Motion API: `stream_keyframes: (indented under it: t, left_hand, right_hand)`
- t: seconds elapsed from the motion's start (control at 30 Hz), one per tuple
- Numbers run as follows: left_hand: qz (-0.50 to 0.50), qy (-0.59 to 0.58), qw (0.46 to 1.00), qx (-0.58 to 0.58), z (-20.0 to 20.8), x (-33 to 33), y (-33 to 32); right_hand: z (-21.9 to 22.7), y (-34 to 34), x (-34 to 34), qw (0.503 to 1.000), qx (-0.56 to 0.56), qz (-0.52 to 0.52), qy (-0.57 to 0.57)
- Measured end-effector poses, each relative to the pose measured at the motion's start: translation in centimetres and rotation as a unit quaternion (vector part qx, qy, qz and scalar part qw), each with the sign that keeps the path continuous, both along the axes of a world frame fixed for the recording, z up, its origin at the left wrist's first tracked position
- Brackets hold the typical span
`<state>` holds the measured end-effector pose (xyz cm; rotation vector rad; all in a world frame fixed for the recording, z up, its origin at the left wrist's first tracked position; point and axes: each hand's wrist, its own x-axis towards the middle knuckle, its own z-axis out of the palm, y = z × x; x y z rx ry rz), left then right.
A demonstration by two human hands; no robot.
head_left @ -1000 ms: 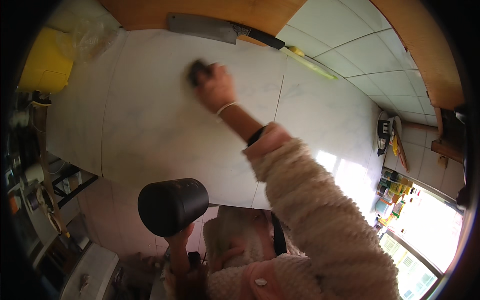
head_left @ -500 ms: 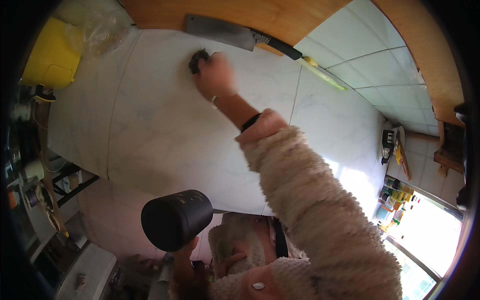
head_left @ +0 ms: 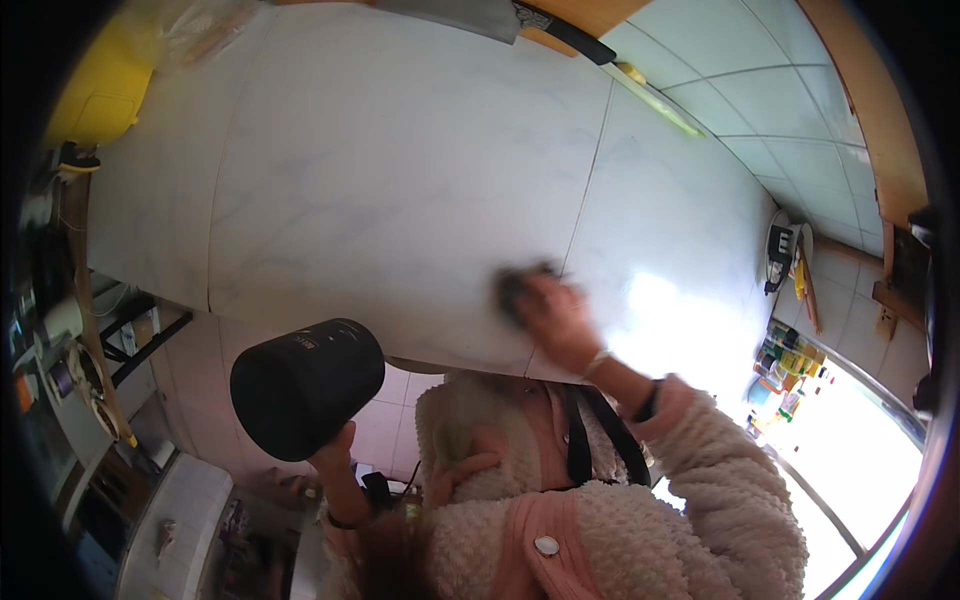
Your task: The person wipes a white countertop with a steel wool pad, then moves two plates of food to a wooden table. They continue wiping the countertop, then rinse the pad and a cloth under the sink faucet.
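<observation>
My right hand (head_left: 558,318) is closed around a small dark crumpled cloth (head_left: 515,293), pressed to the white marbled countertop (head_left: 400,190) near its front edge. Motion blurs the cloth, so its exact kind is hard to tell. At the lower left, my left hand (head_left: 335,448) grips a matte black cylindrical container (head_left: 300,390) with small pale print. It is tilted and held past the counter's front edge, over the pinkish floor tiles. Most of the left hand's fingers are hidden behind the container.
Along the far edge lie a cleaver (head_left: 450,15) with a black handle and a long pale-green strip (head_left: 655,100). A yellow bin (head_left: 100,95) and a clear plastic bag (head_left: 195,35) are at the far left. A power strip (head_left: 778,258) sits at the right end, near several bottles (head_left: 790,365).
My right hand has drawn the dark cloth from the far part of the counter toward me and to the right. The black container has shifted slightly left and up in view.
</observation>
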<state>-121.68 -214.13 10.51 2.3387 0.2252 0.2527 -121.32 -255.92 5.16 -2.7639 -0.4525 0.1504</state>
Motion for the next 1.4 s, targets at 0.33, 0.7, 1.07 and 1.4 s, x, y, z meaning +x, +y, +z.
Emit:
stream_keyframes:
  t: [0.33, 0.7, 1.07, 1.4]
  left_hand:
    - [0.006, 0.010, 0.995, -0.100, 1.3, 4.5, -2.5]
    - [-0.073, 0.021, 0.968, -0.237, 2.6, 3.0, -4.0]
    - [-0.044, -0.030, 0.987, -0.148, 2.1, 2.7, -4.0]
    - [-0.168, -0.049, 0.980, -0.093, 2.1, 3.2, -4.0]
  right_hand:
    - [1.1, -1.6, 9.9, 0.977, -0.058, -0.170, -0.118]
    - [4.0, -2.8, 9.4, 0.965, 0.014, -0.231, -0.123]
    - [6.8, 0.0, 8.4, 0.986, 0.036, -0.148, -0.074]
    - [4.9, 3.3, 3.5, 0.990, 0.037, -0.134, -0.012]
